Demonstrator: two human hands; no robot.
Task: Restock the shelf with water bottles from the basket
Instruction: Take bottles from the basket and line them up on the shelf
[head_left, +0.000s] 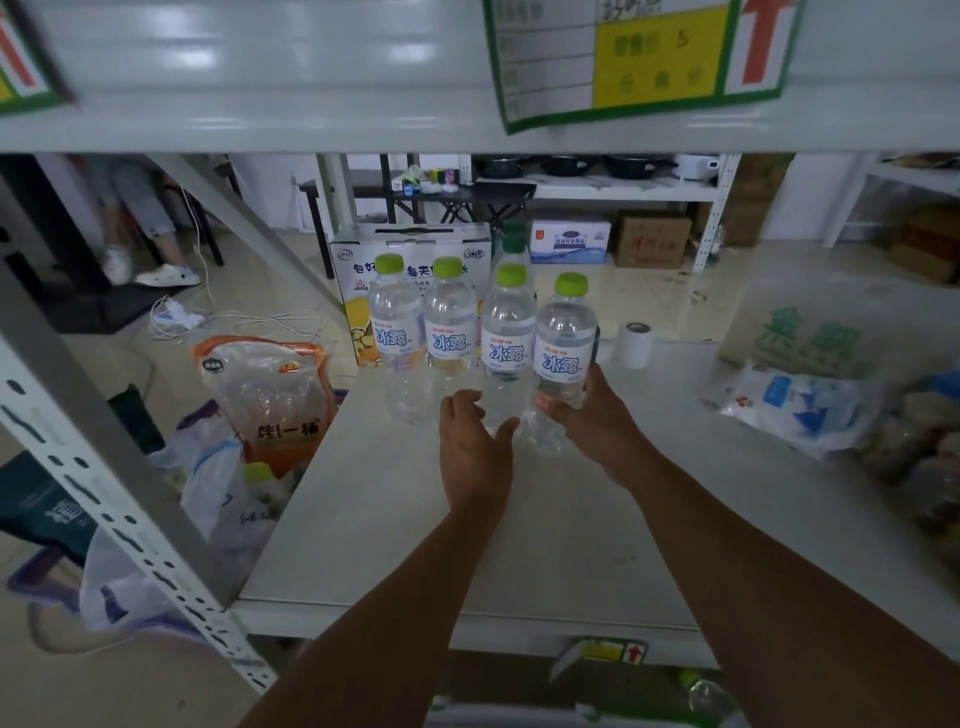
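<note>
Head view. Logged four water bottles (397, 332) upright in a close row on the shelf (415, 530). Found right hand (592, 421) wrapped low round the rightmost bottle (565, 338), left hand (475, 452) cupping the foot of the third bottle (508, 338). Judged toppling likely if nudged sideways on release: tall, narrow, packed tight, near the shelf's open left edge.

1. Left grip (475, 452): a bare hand, with the left forearm (395, 597) bare as far up as I can see from here
2. Right grip (592, 423): bare as well, the right forearm (753, 571) just as uncovered along its whole length
</note>
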